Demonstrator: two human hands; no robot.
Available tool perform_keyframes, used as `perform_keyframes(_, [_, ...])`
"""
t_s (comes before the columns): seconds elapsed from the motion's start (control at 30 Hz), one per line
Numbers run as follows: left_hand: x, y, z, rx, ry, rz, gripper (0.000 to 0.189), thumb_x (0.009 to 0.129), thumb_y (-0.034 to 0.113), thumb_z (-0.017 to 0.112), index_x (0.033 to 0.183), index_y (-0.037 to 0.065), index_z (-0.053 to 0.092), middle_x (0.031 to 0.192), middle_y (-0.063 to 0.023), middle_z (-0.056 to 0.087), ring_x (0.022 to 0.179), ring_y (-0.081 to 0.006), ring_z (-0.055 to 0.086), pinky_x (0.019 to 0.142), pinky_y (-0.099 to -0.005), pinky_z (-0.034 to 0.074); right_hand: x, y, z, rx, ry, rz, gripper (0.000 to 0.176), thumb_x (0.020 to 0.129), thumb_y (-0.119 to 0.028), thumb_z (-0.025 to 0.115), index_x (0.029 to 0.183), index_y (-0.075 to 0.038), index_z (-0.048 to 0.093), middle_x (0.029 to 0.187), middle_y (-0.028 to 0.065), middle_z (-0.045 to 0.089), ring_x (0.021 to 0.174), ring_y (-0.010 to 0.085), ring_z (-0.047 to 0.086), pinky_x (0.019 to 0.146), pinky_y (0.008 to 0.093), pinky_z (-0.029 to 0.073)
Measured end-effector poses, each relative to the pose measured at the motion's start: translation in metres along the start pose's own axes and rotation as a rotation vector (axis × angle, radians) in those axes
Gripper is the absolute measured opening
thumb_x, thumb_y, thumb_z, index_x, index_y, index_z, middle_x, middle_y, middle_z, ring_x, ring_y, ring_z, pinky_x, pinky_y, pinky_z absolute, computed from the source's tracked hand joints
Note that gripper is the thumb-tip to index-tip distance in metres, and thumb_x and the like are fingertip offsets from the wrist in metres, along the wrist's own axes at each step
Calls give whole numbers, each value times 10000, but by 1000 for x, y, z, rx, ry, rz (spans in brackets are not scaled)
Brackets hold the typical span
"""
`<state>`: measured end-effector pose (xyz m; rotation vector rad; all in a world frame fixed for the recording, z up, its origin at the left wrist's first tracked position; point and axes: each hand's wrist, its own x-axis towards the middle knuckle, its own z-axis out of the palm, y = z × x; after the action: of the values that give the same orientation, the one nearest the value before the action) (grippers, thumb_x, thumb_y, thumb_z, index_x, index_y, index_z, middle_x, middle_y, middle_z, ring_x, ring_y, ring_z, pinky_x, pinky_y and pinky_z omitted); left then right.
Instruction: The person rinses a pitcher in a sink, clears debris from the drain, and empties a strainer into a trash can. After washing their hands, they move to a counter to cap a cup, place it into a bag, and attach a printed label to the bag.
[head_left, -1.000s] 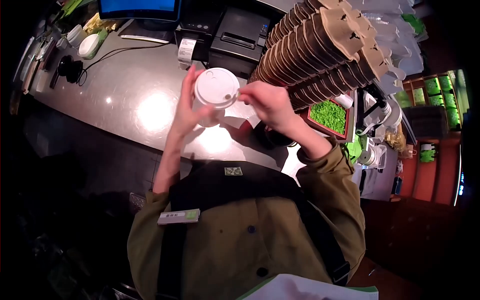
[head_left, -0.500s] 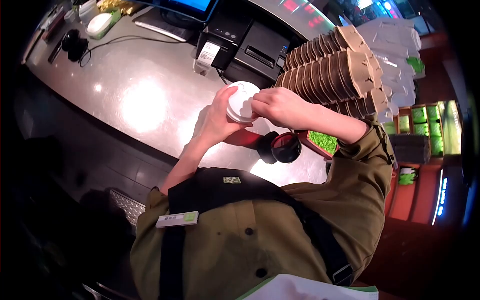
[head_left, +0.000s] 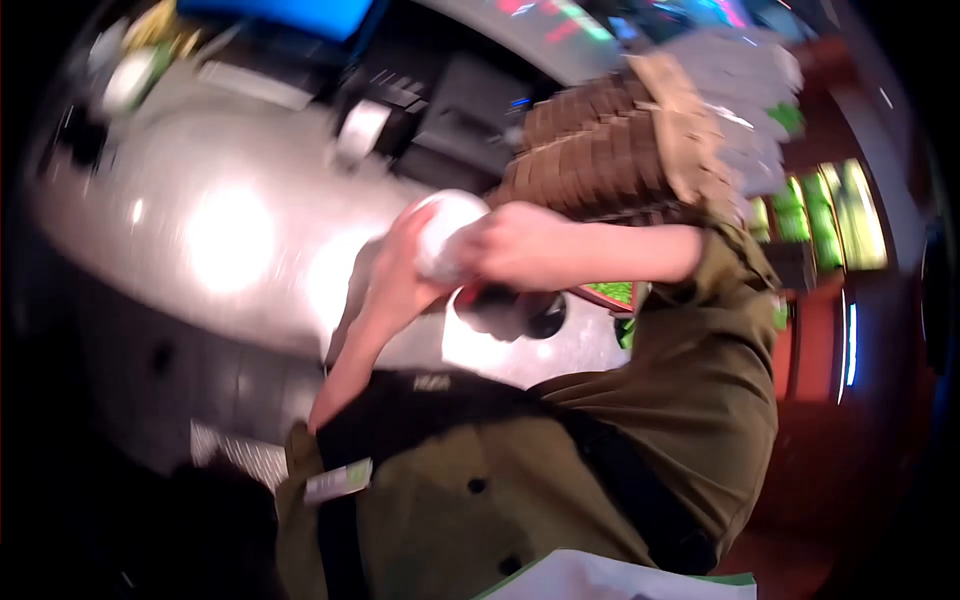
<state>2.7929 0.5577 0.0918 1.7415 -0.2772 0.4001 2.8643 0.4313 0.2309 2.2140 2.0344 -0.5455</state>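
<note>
A cup with a white lid (head_left: 447, 222) is held above the metal counter (head_left: 290, 170). My left hand (head_left: 398, 268) is wrapped round its left side, with the thumb along the lid's edge. From the other side, my right hand (head_left: 515, 245) meets the lid with its fingers curled in; motion blur hides what is between them. Most of the cup's body is hidden by the lid and hands. Just below my hands, a dark round object (head_left: 546, 318) stands on the counter.
Brown cardboard cup carriers (head_left: 590, 150) are stacked beyond my right forearm, with clear plastic items (head_left: 740, 90) behind. Black printers (head_left: 455, 120) stand at the back, near a blue-lit screen (head_left: 290, 15) and a keyboard (head_left: 255, 84). A planter with green filling (head_left: 612, 291) sits right.
The camera view has shifted and blurred, and the counter items appear further left. My hands and the lidded cup are slightly lower and further left in view; both hands stay at the cup.
</note>
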Motion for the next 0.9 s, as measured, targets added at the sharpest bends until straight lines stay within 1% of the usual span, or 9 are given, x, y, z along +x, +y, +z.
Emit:
perform_keyframes(0.07, [-3,-1,4,-77,19,-85,783,540,140,771,1185,40,338,1208,-192,397,1089,-331,428,902,-375,371,1,2,9,-84,-41,-11,127,652,-152,555,693,-34,532,661,98,543,644,247,564,527,344,456])
perform_keyframes(0.2, [-1,0,7,-401,120,-179,715,564,11,714,1180,58,353,1170,-100,417,1084,-244,423,921,-354,352,-49,-17,5,-157,475,71,340,624,-308,647,779,-22,549,739,90,541,667,244,565,522,330,453])
perform_keyframes(0.27, [29,4,-6,-348,189,-37,687,586,-6,695,1180,66,358,1170,-85,401,1097,-232,403,930,-358,342,-117,-25,-41,-176,859,149,397,595,-320,685,835,-29,562,761,91,564,654,230,570,527,309,461])
perform_keyframes(0.33, [75,33,-26,-243,238,95,632,643,34,688,1180,64,357,1194,-94,379,1115,-232,384,941,-353,327,-218,-1,-59,-611,1186,476,312,642,-167,701,904,-44,585,735,84,586,580,209,561,504,293,460])
perform_keyframes(0.37, [99,52,-33,-177,277,162,594,680,72,677,1180,59,357,1176,-97,396,1096,-229,401,935,-348,334,-267,5,-73,-545,1297,590,236,705,-88,632,929,-31,588,734,72,596,609,148,571,522,257,458])
perform_keyframes(0.47, [190,97,-35,-201,317,231,519,760,194,648,1166,35,367,1112,-103,450,1015,-200,461,890,-302,369,-421,85,-64,-547,1602,1119,187,778,-247,584,847,-79,626,739,88,631,634,184,610,555,280,465])
perform_keyframes(0.63, [354,118,10,280,477,430,600,696,317,708,1070,-39,402,1023,-127,486,918,-183,491,814,-267,386,-565,189,-48,-577,1483,1696,265,781,-326,549,895,-104,637,797,83,638,754,224,615,647,319,473])
perform_keyframes(0.83, [450,53,97,563,579,207,764,540,471,761,1012,-30,428,993,-202,523,931,-274,534,818,-329,409,-602,304,-60,-507,1403,1773,274,765,-324,527,928,-132,634,865,109,627,841,283,594,732,375,468])
perform_keyframes(0.9, [453,56,126,550,561,189,728,535,491,751,964,-27,471,936,-181,563,874,-265,572,771,-348,440,-620,333,-67,-527,1194,1721,259,738,-256,520,932,-128,635,880,133,622,829,287,601,738,383,470])
